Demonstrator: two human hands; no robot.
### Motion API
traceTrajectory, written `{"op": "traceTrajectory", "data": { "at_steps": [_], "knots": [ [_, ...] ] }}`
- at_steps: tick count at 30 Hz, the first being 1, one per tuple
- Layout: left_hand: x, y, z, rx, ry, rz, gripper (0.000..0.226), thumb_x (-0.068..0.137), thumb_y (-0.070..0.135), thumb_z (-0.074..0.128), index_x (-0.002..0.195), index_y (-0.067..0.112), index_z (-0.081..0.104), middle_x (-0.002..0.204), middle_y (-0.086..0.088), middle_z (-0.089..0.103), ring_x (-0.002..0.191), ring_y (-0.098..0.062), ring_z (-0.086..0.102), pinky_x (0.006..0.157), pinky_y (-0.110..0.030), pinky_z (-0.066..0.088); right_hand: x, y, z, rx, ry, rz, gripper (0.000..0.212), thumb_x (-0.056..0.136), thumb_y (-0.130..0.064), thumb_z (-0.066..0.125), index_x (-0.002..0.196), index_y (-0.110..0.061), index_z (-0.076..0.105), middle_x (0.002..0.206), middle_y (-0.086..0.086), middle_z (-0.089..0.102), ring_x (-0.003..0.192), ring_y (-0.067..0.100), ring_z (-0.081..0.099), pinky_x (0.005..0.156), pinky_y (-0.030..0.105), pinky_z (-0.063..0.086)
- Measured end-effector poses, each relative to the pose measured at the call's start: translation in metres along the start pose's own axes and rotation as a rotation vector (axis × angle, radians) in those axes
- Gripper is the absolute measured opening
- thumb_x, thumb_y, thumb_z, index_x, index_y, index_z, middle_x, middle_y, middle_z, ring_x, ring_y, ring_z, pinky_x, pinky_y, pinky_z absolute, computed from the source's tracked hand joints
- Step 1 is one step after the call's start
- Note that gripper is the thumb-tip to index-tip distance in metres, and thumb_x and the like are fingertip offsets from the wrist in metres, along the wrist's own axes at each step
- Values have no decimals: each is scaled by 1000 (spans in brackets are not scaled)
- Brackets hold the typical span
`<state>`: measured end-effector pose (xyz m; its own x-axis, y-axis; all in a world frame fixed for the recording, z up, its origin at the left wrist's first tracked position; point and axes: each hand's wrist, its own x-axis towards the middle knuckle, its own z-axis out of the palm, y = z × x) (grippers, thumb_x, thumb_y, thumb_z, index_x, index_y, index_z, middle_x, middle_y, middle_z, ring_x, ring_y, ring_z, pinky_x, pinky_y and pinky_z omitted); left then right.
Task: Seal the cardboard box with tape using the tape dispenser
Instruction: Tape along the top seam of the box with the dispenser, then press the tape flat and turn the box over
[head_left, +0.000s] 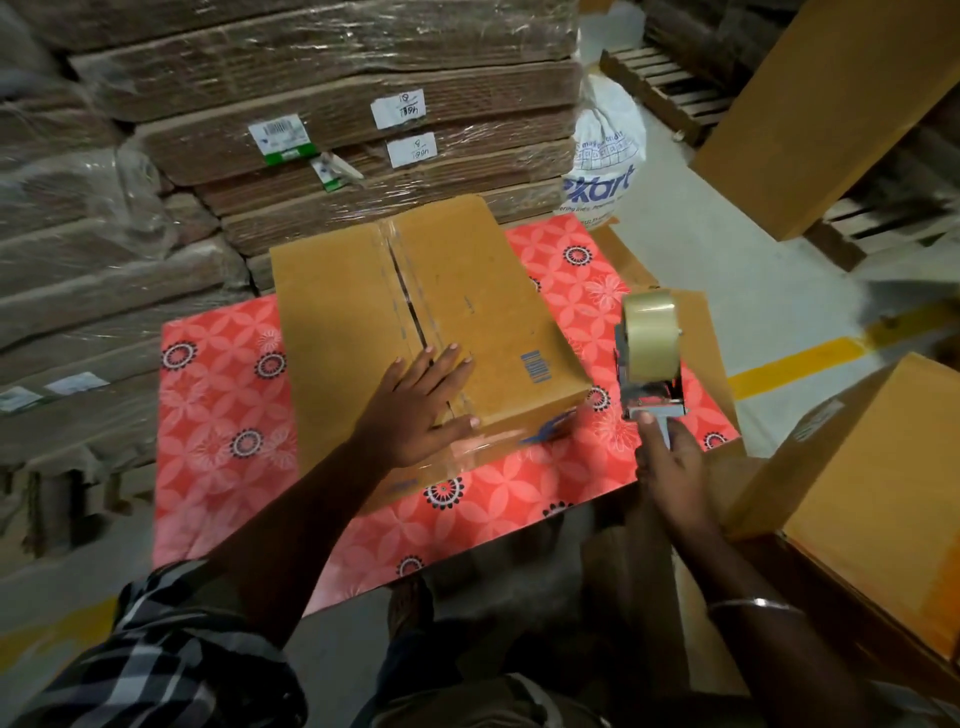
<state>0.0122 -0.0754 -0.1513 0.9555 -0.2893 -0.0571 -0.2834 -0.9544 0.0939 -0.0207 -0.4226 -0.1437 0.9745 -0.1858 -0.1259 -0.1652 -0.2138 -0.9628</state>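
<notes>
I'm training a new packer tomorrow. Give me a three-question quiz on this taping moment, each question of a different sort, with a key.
1. True or false: the left hand lies flat on top of the cardboard box.
2. Multiple choice: the tape dispenser is A) resting on the box's seam, B) held by the right hand off the box's right side, C) lying on the floor.
3. Fill in: the box stands on a table cover that is red with a ______ pattern.

Key: 1 true; 2 B; 3 floral.
</notes>
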Motion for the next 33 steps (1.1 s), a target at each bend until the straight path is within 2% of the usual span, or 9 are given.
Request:
{"op": "traceTrajectory", "data": {
  "at_steps": [2, 4, 6, 12, 17, 22, 24, 28, 33],
  "knots": [
    [-8, 0, 0, 20, -4, 2, 86, 94, 83, 24, 164, 38, 5, 173, 10, -2, 161, -22, 6, 123, -56, 22, 22, 11, -1, -204, 49, -62, 47, 94, -66, 53, 98, -20, 63, 74, -6, 63, 70, 19, 60, 69, 38, 49],
    [-18, 1, -1, 31, -5, -2, 86, 93, 83, 22, 164, 37, 6, 173, 11, -3, 161, -22, 6, 123, -55, 22, 43, 22, -3, -411, 88, -83, 54, 92, -72, 49, 98, -19, 58, 80, 1, 66, 78, 28, 64, 73, 43, 53],
    [-27, 2, -3, 27, -3, -9, 85, 93, 82, 22, 164, 37, 5, 173, 12, -4, 161, -20, 3, 125, -52, 19, 61, 32, -5, -587, 94, -93, 61, 89, -77, 44, 95, -16, 49, 81, 11, 64, 79, 39, 64, 70, 48, 52],
    [-38, 4, -4, 14, 5, -21, 84, 95, 79, 26, 164, 38, 3, 173, 15, -7, 161, -18, -1, 126, -49, 15, 99, 61, -8, -951, 38, -66, 55, 95, -60, 50, 113, -8, 47, 105, 26, 69, 94, 47, 68, 74, 48, 49],
    [-34, 4, -6, -14, -35, -23, 85, 94, 80, 25, 164, 40, -3, 172, 16, -12, 160, -17, -7, 128, -49, 10, 103, 79, 1, -905, -9, -16, 52, 96, -52, 53, 118, -6, 41, 112, 26, 65, 98, 46, 67, 76, 48, 51],
    [-34, 5, -7, -13, -37, -30, 85, 95, 79, 27, 164, 39, -3, 172, 16, -13, 160, -16, -8, 128, -50, 11, 103, 86, 13, -761, -57, 11, 61, 96, -57, 52, 124, -4, 42, 116, 28, 61, 104, 46, 64, 78, 47, 49],
    [-34, 5, -7, -11, -38, -30, 85, 95, 79, 27, 163, 40, -4, 171, 16, -13, 160, -16, -8, 128, -50, 11, 109, 87, 13, -751, -68, 9, 59, 95, -53, 57, 122, -2, 44, 114, 28, 60, 103, 45, 63, 79, 47, 49],
    [-35, 6, -8, -28, -34, -36, 84, 95, 78, 30, 163, 40, -3, 171, 17, -12, 160, -16, -8, 128, -50, 11, 121, 90, 8, -766, -100, 29, 57, 90, -44, 68, 119, 1, 47, 111, 29, 59, 101, 47, 60, 82, 50, 52],
    [-36, 6, -7, -32, -29, -32, 84, 95, 79, 28, 164, 40, -2, 172, 17, -11, 160, -16, -7, 127, -52, 13, 118, 67, 3, -924, -64, 103, 62, 88, -50, 65, 123, 0, 54, 123, 27, 53, 113, 48, 53, 91, 51, 49]
  ]
}}
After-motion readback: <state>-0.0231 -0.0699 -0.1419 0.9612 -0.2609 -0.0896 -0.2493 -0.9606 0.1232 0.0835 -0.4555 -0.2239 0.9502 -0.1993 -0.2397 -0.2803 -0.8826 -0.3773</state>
